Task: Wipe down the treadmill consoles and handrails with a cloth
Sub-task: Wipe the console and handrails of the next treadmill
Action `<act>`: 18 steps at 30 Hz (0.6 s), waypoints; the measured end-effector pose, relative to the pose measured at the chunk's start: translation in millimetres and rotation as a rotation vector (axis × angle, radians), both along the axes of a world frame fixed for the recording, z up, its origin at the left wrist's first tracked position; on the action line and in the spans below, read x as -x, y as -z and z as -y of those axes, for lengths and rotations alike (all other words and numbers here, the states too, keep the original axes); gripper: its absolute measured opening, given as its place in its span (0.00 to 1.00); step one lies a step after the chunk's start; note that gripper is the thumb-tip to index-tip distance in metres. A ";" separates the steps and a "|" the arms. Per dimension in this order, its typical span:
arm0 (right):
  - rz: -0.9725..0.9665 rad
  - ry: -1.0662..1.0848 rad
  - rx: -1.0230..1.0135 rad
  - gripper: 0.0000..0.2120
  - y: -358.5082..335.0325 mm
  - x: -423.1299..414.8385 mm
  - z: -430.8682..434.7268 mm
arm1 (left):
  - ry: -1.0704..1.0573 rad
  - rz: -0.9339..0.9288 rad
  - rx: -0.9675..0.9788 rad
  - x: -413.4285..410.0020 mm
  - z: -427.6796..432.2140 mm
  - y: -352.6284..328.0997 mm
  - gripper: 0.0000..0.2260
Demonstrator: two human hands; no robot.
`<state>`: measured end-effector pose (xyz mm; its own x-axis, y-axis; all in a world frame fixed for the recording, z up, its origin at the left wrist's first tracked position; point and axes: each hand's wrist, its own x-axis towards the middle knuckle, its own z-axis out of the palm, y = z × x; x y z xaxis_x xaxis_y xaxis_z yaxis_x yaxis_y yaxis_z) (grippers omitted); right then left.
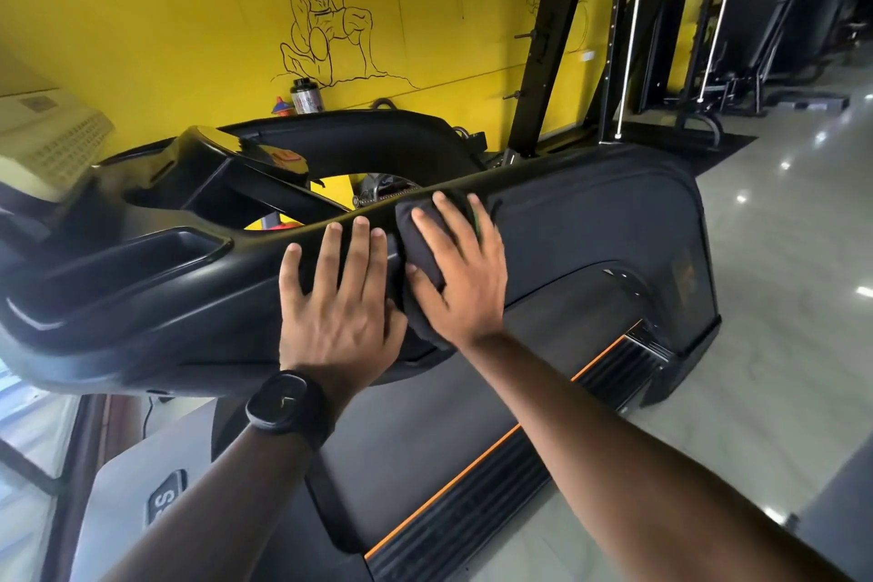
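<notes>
Pressing my flat right hand (456, 272) on the dark cloth (406, 236), I hide most of it. My left hand (338, 298) lies flat, fingers straight, on the console (189, 298).

Black cloth (420, 250), black console (189, 298), yellow wall (141, 38).

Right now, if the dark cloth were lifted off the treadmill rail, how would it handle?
The cloth would probably go floppy: it bunches and drapes under the right hand. It is likely light, since flat fingers alone press it in place. It should slide easily along the smooth rail.
</notes>
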<state>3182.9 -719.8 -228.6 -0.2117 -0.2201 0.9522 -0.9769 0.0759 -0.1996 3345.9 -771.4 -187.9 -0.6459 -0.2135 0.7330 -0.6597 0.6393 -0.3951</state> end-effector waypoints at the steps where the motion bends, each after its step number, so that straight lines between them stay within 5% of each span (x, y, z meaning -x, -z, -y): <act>1: -0.026 0.002 0.002 0.24 -2.5 9.5 -1.1 | -0.003 0.002 -0.005 2.7 -0.6 0.1 0.30; 3: 0.157 0.043 0.097 0.24 0.7 19.7 2.1 | -0.010 0.008 -0.015 8.0 -3.3 -1.4 0.31; 6: 0.797 0.074 0.325 0.27 4.9 2.2 9.4 | -0.011 0.040 -0.023 15.4 -5.5 -2.0 0.31; 7: 0.828 0.085 0.310 0.27 5.4 -5.8 10.6 | -0.016 0.045 -0.027 16.9 -5.6 -1.8 0.31; 11: 0.137 0.034 0.040 0.25 4.6 5.7 -1.4 | -0.035 0.050 -0.018 23.6 -5.8 -1.5 0.31; 14: 0.063 0.039 0.041 0.24 -1.0 36.5 -4.3 | -0.017 0.074 -0.010 30.3 -7.1 -2.3 0.31; 18: 0.882 0.076 0.343 0.29 9.5 22.5 6.9 | -0.013 0.116 -0.016 40.9 -10.2 -3.5 0.33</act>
<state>3160.4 -726.8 -238.0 -0.8875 0.0862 0.4526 -0.4584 -0.0662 -0.8863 3305.0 -761.1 -184.4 -0.7235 -0.2333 0.6497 -0.6181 0.6379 -0.4593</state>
